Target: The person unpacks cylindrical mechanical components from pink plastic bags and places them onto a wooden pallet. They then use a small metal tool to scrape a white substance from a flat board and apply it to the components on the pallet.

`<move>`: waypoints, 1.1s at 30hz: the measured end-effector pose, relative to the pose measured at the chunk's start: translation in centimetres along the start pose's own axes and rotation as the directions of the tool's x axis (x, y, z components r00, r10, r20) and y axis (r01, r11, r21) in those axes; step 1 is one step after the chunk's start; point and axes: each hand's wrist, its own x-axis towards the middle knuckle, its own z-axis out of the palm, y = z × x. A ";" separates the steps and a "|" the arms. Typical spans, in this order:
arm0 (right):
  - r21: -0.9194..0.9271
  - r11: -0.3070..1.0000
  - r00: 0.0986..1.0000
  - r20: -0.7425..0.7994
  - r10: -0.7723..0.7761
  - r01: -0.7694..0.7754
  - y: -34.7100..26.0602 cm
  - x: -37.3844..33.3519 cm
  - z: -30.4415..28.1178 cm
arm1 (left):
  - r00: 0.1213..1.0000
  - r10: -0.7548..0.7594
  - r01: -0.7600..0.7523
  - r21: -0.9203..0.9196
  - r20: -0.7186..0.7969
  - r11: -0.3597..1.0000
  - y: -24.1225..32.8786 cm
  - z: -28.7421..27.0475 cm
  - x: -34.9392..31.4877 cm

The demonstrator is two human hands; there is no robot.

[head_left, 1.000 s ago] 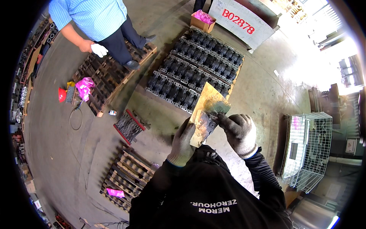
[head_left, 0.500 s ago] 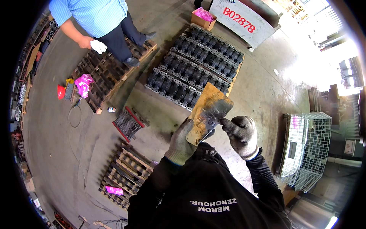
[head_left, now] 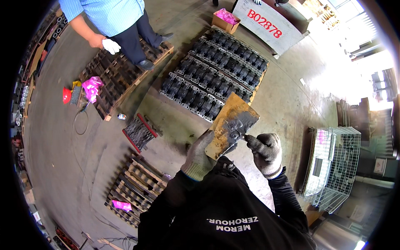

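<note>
My left hand (head_left: 198, 156), in a grey knit glove, grips the near left edge of a flat tan board (head_left: 231, 105). Dark grey paste (head_left: 246, 121) is smeared over the board's right half, with brownish stains beside it. My right hand (head_left: 266, 153), gloved too, is closed around a small thin tool (head_left: 244, 136). Only a short bit of that tool shows, at the paste's near right edge, so its exact kind is hard to make out. Beyond the board, rows of dark metal castings (head_left: 212, 79) with machined faces lie side by side on a pallet.
A person (head_left: 106, 21) in a blue shirt stands on a wooden pallet (head_left: 137, 85) at far left. Nearer lie a red-ended rack (head_left: 140, 132) and another slatted pallet (head_left: 137, 183). A wire cage (head_left: 333, 166) is at right; a pink-filled carton (head_left: 226, 20) and grey metal bin (head_left: 266, 27) stand behind.
My right hand has drawn slightly right and down, pulling the tool back from the middle of the paste toward its edge. The board has shifted slightly right, still in my left hand.
</note>
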 end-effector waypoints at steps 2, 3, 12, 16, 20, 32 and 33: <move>0.007 1.000 1.000 0.010 0.017 -0.017 -0.3 0.2 -0.1 | 1.000 -0.025 0.025 -0.018 -0.005 1.000 0.1 0.1 -0.1; 0.008 1.000 1.000 0.014 0.026 -0.026 -0.4 0.2 -0.2 | 1.000 -0.029 0.030 -0.027 0.003 0.999 0.3 0.4 -0.2; -0.020 0.999 0.999 0.019 0.037 -0.036 -0.2 -1.3 0.2 | 1.000 0.001 0.000 -0.013 0.021 1.000 1.0 0.3 -0.8; 0.024 0.993 0.991 0.067 0.114 -0.116 -0.6 -1.5 -0.1 | 1.000 0.014 -0.014 -0.022 0.003 1.000 1.3 -0.1 -0.7; 0.385 0.776 0.843 0.012 0.537 -0.499 -2.7 -1.0 0.3 | 0.999 0.043 -0.043 0.030 -0.024 0.999 1.5 -0.6 -0.6; 0.679 0.032 0.431 0.427 0.795 -0.733 -4.2 0.6 2.6 | 0.993 0.114 -0.112 0.053 -0.035 0.992 1.5 -0.3 -1.3; 0.680 0.038 0.443 0.433 0.785 -0.732 -4.1 0.3 2.9 | 0.992 0.116 -0.114 0.044 -0.055 0.993 1.6 -0.3 -1.3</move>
